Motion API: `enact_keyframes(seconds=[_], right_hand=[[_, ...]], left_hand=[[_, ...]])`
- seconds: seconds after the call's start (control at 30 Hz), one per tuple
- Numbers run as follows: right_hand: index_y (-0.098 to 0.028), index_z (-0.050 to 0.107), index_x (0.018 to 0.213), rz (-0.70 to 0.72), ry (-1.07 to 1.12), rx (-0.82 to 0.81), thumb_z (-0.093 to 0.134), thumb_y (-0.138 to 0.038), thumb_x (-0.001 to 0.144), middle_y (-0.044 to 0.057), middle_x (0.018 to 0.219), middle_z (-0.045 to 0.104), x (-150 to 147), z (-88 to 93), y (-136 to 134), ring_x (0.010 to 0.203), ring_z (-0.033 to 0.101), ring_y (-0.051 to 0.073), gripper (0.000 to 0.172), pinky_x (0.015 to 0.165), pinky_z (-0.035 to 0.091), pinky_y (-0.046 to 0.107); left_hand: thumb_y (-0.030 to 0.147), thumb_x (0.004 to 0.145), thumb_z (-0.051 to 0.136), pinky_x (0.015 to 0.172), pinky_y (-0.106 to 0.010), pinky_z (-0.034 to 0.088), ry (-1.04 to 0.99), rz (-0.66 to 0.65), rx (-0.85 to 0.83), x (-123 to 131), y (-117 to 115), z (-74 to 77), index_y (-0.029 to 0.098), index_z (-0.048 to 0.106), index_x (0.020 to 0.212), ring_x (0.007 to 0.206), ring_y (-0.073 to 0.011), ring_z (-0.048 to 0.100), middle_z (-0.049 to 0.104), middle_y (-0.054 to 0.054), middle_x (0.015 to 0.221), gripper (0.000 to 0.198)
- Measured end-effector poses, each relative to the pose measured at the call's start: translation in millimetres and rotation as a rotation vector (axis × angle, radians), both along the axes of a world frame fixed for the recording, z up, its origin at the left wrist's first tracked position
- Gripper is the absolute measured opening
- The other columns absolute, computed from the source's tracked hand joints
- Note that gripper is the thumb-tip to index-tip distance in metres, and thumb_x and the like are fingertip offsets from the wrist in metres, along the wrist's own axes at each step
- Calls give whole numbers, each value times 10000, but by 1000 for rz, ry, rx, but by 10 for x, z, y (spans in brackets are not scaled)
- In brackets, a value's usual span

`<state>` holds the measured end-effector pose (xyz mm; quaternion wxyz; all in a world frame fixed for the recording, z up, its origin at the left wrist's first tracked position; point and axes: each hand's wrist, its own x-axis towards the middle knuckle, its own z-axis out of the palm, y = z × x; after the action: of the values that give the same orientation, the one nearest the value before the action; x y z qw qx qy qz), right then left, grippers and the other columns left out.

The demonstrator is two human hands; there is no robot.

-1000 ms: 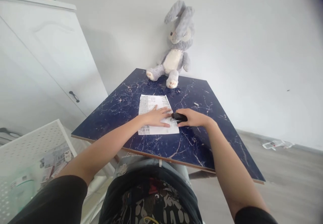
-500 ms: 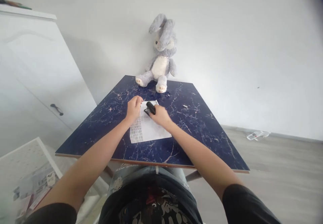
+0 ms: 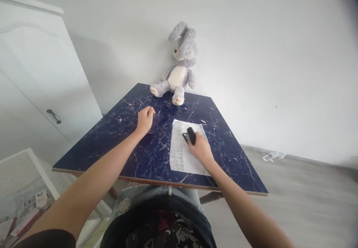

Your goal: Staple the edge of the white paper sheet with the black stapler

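A black stapler [image 3: 191, 135] is gripped in the right hand [image 3: 201, 148], its fingers wrapped around the body and its front end pointed toward the far left. The stapler is held over a paper sheet [image 3: 194, 163], though whether the paper is touched by it cannot be told. The sheet is laid flat right of the middle of the blue marbled table [image 3: 151, 158], its near side set close to the front edge; its left side is covered with print. The left hand [image 3: 145, 120] is placed left of the sheet, well apart from it, toward the table's far left corner. Its fingers are curled into a fist, and what is enclosed in them, if anything, cannot be told. A small pale piece [image 3: 203, 121] is seen just beyond the sheet's far right corner. At the far edge a grey plush rabbit [image 3: 179, 72] is seated, its feet turned toward the front edge.
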<state>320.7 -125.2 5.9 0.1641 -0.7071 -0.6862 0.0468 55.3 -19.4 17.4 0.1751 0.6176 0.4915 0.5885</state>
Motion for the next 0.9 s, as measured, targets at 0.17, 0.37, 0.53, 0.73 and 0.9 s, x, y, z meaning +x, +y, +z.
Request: enact_keyframes(seconds=[0.17,0.37,0.53,0.73,0.9], right_hand=[[-196,585,1125,14,246,-139,426,-597,940,125,979,712,734,65,40,834,684,282,470,657,495,343],[-131,623,1202,23,-7,156,335,-424,985,192,1234,637,1107,76,599,1184,586,320,465,1010,450,432],[-38,391,1484,209,-171,40,307,-308,997,235,1591,317,965,-182,1019,1490,284,301,562,1191,277,456],[-17,374,1487,158,-171,-74,292,-233,990,272,1603,269,545,-394,1307,1517,213,343,548,1203,194,525],[-25,340,1506,184,-131,-86,300,-219,987,276,1611,242,-286,-334,1491,1518,205,343,555,1185,212,564]], left_hand=[[292,956,462,635,-260,337,-41,-11,28,-3,19,-24,192,587,665,592,-142,462,510,6,604,332],[307,893,540,488,-245,262,-339,-274,-191,-122,198,-72,190,496,582,464,-108,327,353,34,518,335],[308,870,484,408,-247,211,-789,-673,-400,-558,336,-23,214,243,534,395,-73,180,190,58,516,424],[433,955,389,406,-239,287,-1066,-412,-81,-1071,275,17,201,197,565,401,-76,234,203,39,522,493],[429,974,382,398,-235,284,-1097,-418,88,-1174,286,-21,197,189,555,407,-81,223,205,36,510,517]])
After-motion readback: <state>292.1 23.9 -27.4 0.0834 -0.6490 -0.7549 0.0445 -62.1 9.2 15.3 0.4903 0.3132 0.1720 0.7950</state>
